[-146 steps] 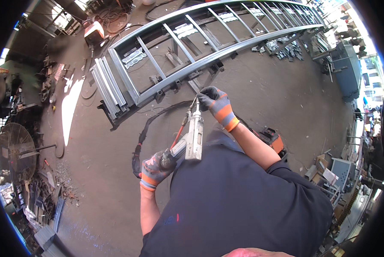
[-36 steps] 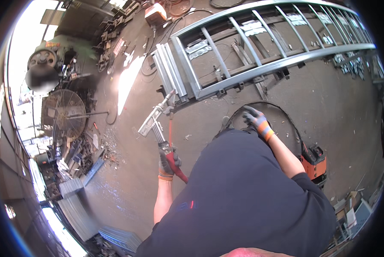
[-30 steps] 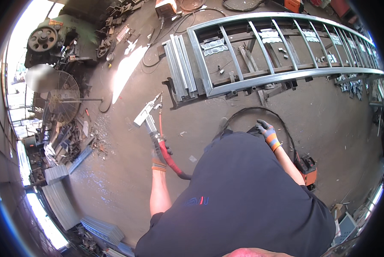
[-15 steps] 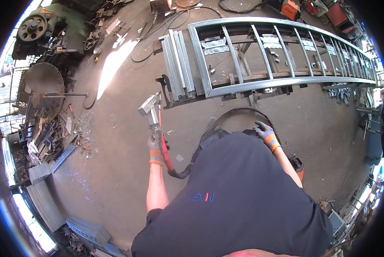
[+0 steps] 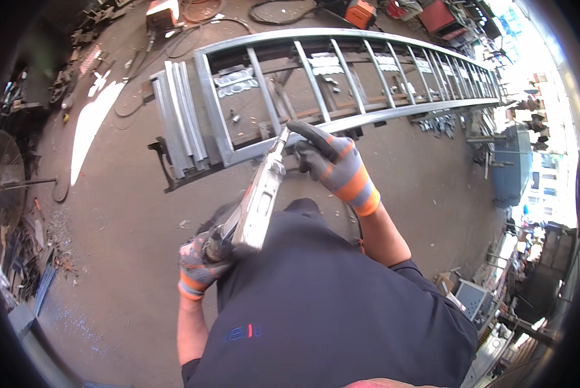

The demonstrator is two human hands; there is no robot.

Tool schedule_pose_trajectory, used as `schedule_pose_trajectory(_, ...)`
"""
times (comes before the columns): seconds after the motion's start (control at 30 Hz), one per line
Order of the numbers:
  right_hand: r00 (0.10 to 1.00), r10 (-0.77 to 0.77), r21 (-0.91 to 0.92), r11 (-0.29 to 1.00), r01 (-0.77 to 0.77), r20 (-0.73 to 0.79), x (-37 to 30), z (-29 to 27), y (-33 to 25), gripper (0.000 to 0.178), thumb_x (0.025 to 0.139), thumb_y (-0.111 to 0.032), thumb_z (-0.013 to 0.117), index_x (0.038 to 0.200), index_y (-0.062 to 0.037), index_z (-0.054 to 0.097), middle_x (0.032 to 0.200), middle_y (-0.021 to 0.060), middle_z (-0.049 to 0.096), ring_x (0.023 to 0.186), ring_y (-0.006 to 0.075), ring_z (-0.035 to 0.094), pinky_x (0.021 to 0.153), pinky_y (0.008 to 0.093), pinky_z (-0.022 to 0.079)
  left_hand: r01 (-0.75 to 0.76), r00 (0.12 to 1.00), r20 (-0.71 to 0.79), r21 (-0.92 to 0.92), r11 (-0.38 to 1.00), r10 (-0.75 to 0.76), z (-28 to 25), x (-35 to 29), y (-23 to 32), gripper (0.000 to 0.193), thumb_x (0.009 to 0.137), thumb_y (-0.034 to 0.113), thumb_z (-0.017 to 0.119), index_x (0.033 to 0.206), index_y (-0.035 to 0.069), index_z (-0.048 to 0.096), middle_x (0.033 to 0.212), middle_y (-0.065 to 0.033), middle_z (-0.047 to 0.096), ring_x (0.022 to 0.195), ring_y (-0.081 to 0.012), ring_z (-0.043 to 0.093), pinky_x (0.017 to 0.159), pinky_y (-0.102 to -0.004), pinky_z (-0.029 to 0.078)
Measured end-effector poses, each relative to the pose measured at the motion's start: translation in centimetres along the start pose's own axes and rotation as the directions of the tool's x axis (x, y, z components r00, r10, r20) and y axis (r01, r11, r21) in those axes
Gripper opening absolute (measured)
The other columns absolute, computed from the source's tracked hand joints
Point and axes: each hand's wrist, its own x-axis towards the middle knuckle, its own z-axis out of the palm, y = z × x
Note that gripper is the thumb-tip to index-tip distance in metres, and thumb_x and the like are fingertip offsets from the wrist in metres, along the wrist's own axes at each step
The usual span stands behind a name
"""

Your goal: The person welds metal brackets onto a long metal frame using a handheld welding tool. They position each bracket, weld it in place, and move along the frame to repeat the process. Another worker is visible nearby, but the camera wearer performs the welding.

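A silver-white welding gun (image 5: 259, 200) with a slim nozzle points up and away in front of my body. My left hand (image 5: 199, 264), in a grey glove with orange bands, is closed around its handle at the lower end. My right hand (image 5: 335, 165), in a matching glove, is at the nozzle. Its index finger stretches out and touches the narrow tip, while the other fingers bend below, apart from it. Past the nozzle lies a long ladder-like metal frame (image 5: 361, 118) with several crossbars, raised on supports.
Loose metal profiles (image 5: 185, 116) lie beside the frame's left end. Cables (image 5: 283, 11) and an orange machine (image 5: 359, 13) are at the back. A round fan (image 5: 2, 165) stands at far left near scrap. A blue-grey cabinet (image 5: 513, 165) stands at right.
My left hand has brought the welding gun inward, with its nozzle now pointing up and right. My right hand has risen from beside my body to the nozzle tip. The view has turned rightward.
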Motion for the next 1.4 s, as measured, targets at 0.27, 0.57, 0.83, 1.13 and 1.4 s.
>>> schedule_pose_trajectory(0.27,0.917,0.305,0.033,0.945,-0.324,0.258,-1.8,-4.8,-0.8,0.026,0.102,-0.013,0.064,0.124,-0.0064,0.076,0.082,0.0002,0.069,0.066,0.0068,0.056,0.062,0.0280,0.049,-0.400,0.891,0.219,-0.033,0.916,0.398,-1.9,2.2,-1.0,0.098,0.066,0.026,0.101,0.148,0.012,0.050,0.100,-0.0129,0.080,0.084,-0.0336,0.080,0.074,-0.0413,0.061)
schedule_pose_trajectory(0.57,0.789,0.545,-0.123,0.836,-0.534,0.283,-5.4,-7.1,-2.3,0.032,0.100,-0.015,0.065,0.129,-0.0068,0.075,0.088,0.0000,0.071,0.069,0.0057,0.060,0.061,0.0242,0.049,-0.369,0.867,0.356,-0.014,0.929,0.349,-2.0,4.3,-0.9,0.067,0.056,0.026,0.097,0.116,0.010,0.073,0.098,-0.0072,0.079,0.080,-0.0311,0.075,0.076,-0.0411,0.057)
schedule_pose_trajectory(0.83,0.886,0.464,0.411,0.808,-0.421,-0.005,-9.9,-2.9,2.4,0.057,0.103,-0.009,0.068,0.157,0.0001,0.053,0.117,0.0055,0.073,0.099,0.0082,0.068,0.087,0.0263,0.058,-0.337,0.887,0.292,-0.118,0.934,0.357,-0.8,3.9,-0.9,0.062,0.059,0.024,0.097,0.115,0.008,0.074,0.093,-0.0093,0.078,0.079,-0.0318,0.074,0.074,-0.0402,0.057)
schedule_pose_trajectory(1.13,0.877,0.386,0.613,0.777,-0.142,-0.286,-10.0,2.0,5.1,0.061,0.098,0.002,0.070,0.156,-0.0034,0.055,0.115,0.0045,0.070,0.094,0.0078,0.066,0.083,0.0257,0.057,-0.054,0.887,0.429,-0.269,0.962,0.170,-0.9,3.3,-0.7,0.057,0.066,0.011,0.086,0.119,-0.003,0.071,0.092,-0.0109,0.077,0.076,-0.0248,0.074,0.074,-0.0363,0.058)
schedule_pose_trajectory(1.4,0.923,-0.114,-0.072,0.993,0.094,-0.367,-9.2,2.1,4.9,0.054,0.091,0.010,0.074,0.143,-0.0020,0.065,0.110,0.0098,0.073,0.090,0.0156,0.070,0.082,0.0308,0.059,0.141,0.888,0.460,-0.307,0.941,0.017,-0.2,1.7,-2.4,0.065,0.077,0.023,0.090,0.131,-0.004,0.068,0.092,-0.0126,0.077,0.080,-0.0209,0.074,0.077,-0.0354,0.059)
